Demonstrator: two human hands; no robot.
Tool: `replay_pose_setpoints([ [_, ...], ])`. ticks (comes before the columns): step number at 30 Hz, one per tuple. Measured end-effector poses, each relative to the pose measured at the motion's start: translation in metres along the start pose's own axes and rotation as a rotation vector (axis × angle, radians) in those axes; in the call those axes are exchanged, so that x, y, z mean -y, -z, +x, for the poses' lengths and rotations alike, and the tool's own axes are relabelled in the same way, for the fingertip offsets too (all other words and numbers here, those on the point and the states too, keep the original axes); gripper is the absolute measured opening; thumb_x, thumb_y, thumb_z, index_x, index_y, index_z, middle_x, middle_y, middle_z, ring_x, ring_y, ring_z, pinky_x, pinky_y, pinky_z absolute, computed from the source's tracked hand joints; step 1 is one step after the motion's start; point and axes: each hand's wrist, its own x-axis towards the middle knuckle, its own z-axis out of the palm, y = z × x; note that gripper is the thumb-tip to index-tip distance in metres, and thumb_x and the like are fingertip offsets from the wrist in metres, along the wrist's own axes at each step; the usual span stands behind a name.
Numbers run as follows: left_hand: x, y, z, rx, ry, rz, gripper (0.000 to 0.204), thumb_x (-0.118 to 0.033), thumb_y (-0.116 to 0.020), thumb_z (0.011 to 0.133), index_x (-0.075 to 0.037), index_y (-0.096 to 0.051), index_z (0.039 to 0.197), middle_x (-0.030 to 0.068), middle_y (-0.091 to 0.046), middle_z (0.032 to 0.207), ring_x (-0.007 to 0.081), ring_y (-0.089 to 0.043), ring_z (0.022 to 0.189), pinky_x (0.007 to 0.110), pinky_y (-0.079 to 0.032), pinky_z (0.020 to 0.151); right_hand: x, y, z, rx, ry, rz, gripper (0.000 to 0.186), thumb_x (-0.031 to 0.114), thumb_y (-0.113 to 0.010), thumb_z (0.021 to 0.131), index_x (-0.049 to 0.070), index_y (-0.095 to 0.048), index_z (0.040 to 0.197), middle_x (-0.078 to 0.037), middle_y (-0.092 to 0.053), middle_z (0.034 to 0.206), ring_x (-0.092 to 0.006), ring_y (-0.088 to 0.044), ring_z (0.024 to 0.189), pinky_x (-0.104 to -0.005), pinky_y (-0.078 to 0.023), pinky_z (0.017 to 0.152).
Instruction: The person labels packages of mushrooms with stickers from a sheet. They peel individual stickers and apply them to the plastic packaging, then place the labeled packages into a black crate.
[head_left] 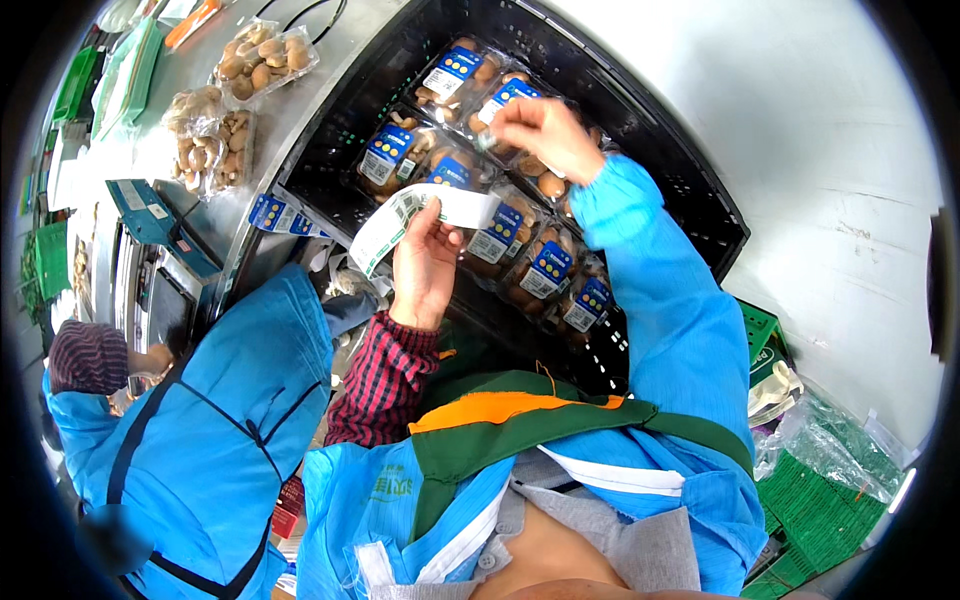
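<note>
— The left hand [424, 272] is pinching the white label strip [466, 209] between thumb and fingers. The right hand [548, 136] is holding its fingers bent, but I am not able to tell whether they are pressing on something.

— And around them, from the biggest, what are you seeing?

— The black crate [650, 115] is filling the upper middle of my view. Inside it, the clear mushroom packs [398, 150] are lying in rows.

— How is the strip lying from the right hand?

— It is curving over the packs, its long axis running mostly from left to right. Its right end is sitting below the right fingertips in my view, apart from them. The left hand is touching the strip; the right hand is hanging over the farther packs. I am judging that this gap, strip end to right fingertips, is mattering most.
</note>
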Motion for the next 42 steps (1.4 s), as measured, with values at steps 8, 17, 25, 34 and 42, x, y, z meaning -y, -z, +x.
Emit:
replay_pose_setpoints([
  [8, 0.000, -0.002, -0.004, 0.046, 0.099, 0.051, 0.007, -0.016, -0.062, 0.092, -0.010, -0.060, 0.096, -0.0043, -0.059, 0.083, 0.0066, -0.054, 0.074, 0.022, -0.044, 0.064, -0.083, 0.014, 0.119, -0.288, -0.116, -0.364, 0.013, 0.001, -0.069, 0.077, 0.003, -0.069, 0.090, -0.009, -0.069, 0.081, -0.0177, -0.066, 0.075, -0.0301, -0.051, 0.068],
  [17, 0.000, 0.003, 0.004, 0.037, 0.166, 0.100, 0.012, -0.018, -0.058, 0.094, -0.010, -0.058, 0.102, -0.0026, -0.059, 0.089, 0.0084, -0.052, 0.078, 0.024, -0.042, 0.066, -0.103, 0.011, 0.140, -0.375, 0.037, -0.706, 0.013, 0.004, -0.072, 0.077, 0.004, -0.067, 0.089, -0.008, -0.070, 0.079, -0.0186, -0.068, 0.069, -0.0320, -0.053, 0.062],
  [25, 0.002, 0.000, 0.006, 0.031, 0.202, 0.155, 0.013, -0.019, -0.058, 0.094, -0.009, -0.058, 0.102, -0.0026, -0.059, 0.088, 0.0084, -0.053, 0.078, 0.023, -0.042, 0.066, -0.094, -0.004, 0.147, -0.286, -0.141, 0.244, 0.017, 0.007, -0.070, 0.081, 0.002, -0.066, 0.097, -0.012, -0.069, 0.091, -0.0215, -0.067, 0.082, -0.0330, -0.053, 0.073],
  [34, -0.023, -0.047, -0.079, 0.357, 0.495, 0.274, 0.017, -0.023, -0.059, 0.094, -0.007, -0.056, 0.088, 0.0024, -0.058, 0.078, 0.0123, -0.055, 0.069, 0.026, -0.042, 0.061, 0.030, -0.073, 0.050, 0.274, 0.260, 0.428, 0.035, 0.020, -0.054, 0.093, -0.001, -0.058, 0.120, -0.015, -0.066, 0.111, -0.0220, -0.065, 0.099, -0.0324, -0.050, 0.086],
  [42, -0.053, -0.107, -0.136, 1.279, 0.695, -0.069, 0.022, -0.018, -0.055, 0.092, 0.000, -0.054, 0.105, 0.0137, -0.058, 0.096, 0.0242, -0.057, 0.080, 0.037, -0.050, 0.071, 0.051, -0.152, -0.032, 0.891, -0.009, 0.983, 0.044, 0.032, -0.047, 0.097, -0.002, -0.053, 0.124, -0.013, -0.063, 0.118, -0.0222, -0.061, 0.103, -0.0344, -0.046, 0.093],
])
